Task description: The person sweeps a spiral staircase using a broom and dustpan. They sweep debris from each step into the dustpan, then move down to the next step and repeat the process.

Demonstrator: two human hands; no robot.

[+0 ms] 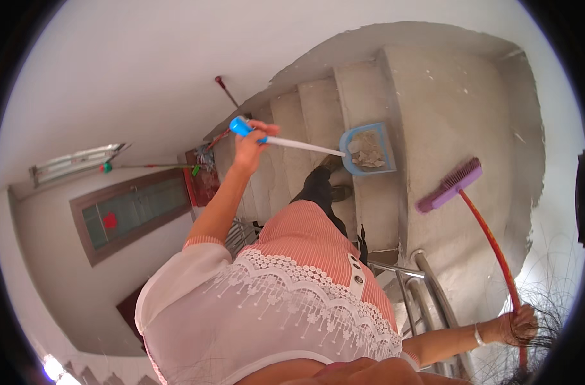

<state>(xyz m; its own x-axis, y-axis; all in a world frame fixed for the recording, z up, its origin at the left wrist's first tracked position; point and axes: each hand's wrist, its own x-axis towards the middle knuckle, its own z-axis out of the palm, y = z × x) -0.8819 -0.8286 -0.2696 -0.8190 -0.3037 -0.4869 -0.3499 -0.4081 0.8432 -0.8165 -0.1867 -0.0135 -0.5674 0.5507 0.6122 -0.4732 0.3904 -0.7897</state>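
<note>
My left hand is closed around the blue grip and white pole of a long-handled dustpan. The light blue pan is over a concrete stair step, just below the landing. Inside lie grey-brown debris and paper-like scraps. At the lower right, my right hand, partly behind loose hair, grips the red-orange handle of a broom. Its purple head, with dark purple bristles, is over the landing to the right of the pan; whether it touches the floor I cannot tell.
Concrete steps descend leftward from the landing. A metal handrail stands near my right forearm. Long-handled tools, one with a dark red grip, lean by the wall. A framed door is at the left.
</note>
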